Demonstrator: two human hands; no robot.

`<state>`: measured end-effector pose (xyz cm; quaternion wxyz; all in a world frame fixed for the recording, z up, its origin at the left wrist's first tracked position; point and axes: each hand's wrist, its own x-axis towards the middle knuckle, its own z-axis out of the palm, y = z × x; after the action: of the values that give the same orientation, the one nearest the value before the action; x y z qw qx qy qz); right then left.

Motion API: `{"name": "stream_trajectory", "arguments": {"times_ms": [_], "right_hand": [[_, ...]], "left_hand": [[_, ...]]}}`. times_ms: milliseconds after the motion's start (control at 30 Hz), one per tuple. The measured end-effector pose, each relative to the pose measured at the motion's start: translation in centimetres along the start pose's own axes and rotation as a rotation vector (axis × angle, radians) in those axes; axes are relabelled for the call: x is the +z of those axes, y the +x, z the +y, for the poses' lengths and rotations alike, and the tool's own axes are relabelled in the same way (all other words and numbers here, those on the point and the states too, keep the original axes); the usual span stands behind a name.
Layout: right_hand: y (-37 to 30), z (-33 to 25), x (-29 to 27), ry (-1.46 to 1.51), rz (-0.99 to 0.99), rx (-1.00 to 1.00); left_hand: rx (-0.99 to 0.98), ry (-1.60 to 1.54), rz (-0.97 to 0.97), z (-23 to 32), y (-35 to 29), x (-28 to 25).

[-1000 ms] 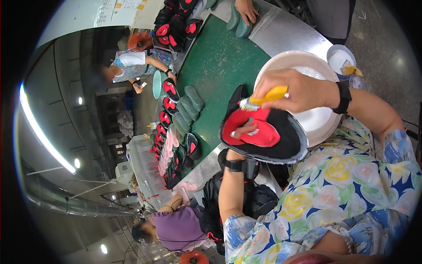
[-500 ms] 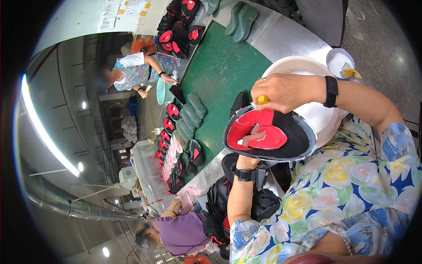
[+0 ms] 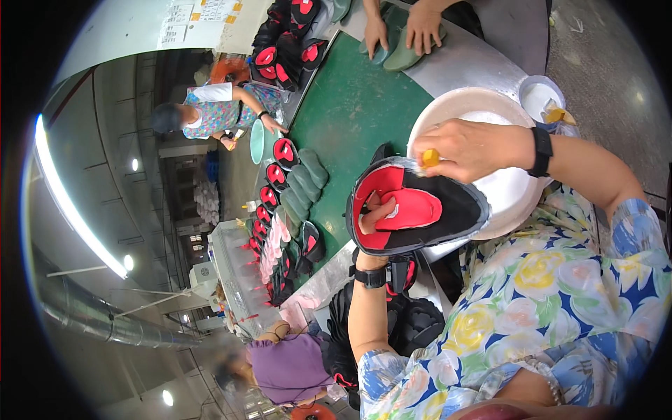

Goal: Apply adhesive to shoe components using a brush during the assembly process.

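My left hand [image 3: 378,211] holds a black shoe upper with red lining [image 3: 458,206]. Its fingers show through the opening, and the rest of the hand is hidden beneath the upper. In my right hand [image 3: 458,148] is a brush with a yellow handle [image 3: 430,158], pinched near the upper's far edge. The bristles are mostly hidden; a pale wet-looking line runs along that edge. Right beside the upper, below my right hand, stands a whitish basin [image 3: 435,110] with white liquid in it.
A green-topped table [image 3: 364,105] lies ahead, with a row of green soles [image 3: 302,183] and several red-lined uppers. Another person's hands [image 3: 420,29] touch green soles at the far edge. A small tub [image 3: 539,84] stands behind the basin. Black uppers [image 3: 416,325] are piled by my left arm.
The upper has shifted left and turned in my left hand; the brush has moved slightly right along its edge. Another person's hands have come onto the far soles. The co-worker's dark upper now lies in the row.
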<state>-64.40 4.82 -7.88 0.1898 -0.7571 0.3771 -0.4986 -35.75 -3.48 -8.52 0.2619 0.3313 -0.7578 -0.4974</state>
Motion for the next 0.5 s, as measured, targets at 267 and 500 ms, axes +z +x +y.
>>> {"name": "stream_trajectory", "arguments": {"times_ms": [267, 500], "right_hand": [[-1.2, -0.3, -2.4, -0.156, 0.058, 0.141], [3.1, -1.1, 2.5, -0.019, 0.137, -0.024]], "left_hand": [[0.339, 0.147, -0.075, -0.4, -1.7, -1.7], [0.015, -0.045, -0.263, 1.1, -2.3, 2.7]]}}
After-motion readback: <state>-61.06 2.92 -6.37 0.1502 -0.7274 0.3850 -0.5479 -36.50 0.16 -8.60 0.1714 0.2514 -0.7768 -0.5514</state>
